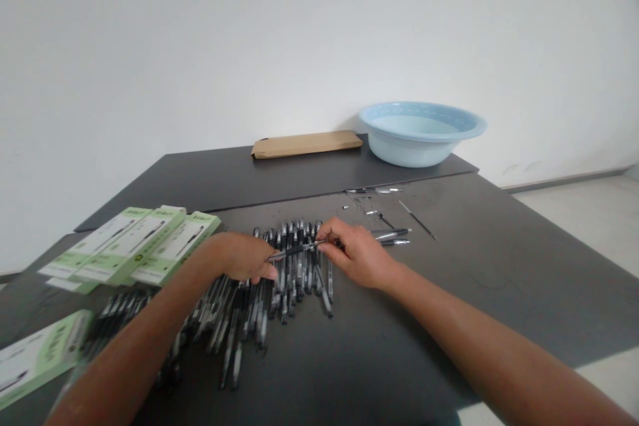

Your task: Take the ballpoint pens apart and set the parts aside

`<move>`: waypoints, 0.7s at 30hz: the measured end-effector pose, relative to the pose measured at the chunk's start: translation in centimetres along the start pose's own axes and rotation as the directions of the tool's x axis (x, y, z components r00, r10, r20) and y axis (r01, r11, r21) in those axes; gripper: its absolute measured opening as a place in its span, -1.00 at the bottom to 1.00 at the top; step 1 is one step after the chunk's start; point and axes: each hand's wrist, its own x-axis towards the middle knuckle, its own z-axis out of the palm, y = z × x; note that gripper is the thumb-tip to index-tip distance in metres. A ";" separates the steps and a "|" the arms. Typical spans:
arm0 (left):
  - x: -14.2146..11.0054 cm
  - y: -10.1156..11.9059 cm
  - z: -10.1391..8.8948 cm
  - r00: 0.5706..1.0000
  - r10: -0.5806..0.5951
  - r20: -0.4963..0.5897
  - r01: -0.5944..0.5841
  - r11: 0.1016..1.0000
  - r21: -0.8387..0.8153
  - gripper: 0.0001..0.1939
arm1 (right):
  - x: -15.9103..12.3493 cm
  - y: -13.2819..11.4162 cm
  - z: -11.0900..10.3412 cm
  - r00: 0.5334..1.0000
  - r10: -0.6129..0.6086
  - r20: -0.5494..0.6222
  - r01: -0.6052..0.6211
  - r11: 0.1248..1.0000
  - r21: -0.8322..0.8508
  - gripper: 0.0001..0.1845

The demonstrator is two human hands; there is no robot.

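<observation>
My left hand (247, 258) is closed round one end of a dark-gripped clear pen (294, 250), held level above the table. At the pen's other end, the fingertips of my right hand (357, 253) pinch together; whether a small part sits between them is hidden. Beneath both hands lies a spread of pens (259, 303) with clear barrels and black grips, side by side and partly overlapping. My left forearm covers some of them.
Green-and-white pen boxes (167, 246) stand at left, another box (42, 353) nearer. Loose pens (392, 236) and a thin refill (418, 219) lie at right, small parts (372, 213) beside them. Behind are a flat cardboard piece (307, 144) and a blue basin (419, 146).
</observation>
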 end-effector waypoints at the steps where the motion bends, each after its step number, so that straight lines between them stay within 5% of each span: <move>1: 0.0 0.1 0.0 1.000 -0.011 0.012 0.011 1.000 0.012 -0.72 | 0.0 0.0 0.1 1.000 -0.002 0.006 0.002 1.000 -0.003 -0.91; 21: 0.0 0.3 0.1 0.999 -0.021 0.035 0.019 0.998 0.054 -0.73 | 0.0 -0.2 0.3 1.000 -0.024 0.005 0.025 0.999 -0.040 -0.92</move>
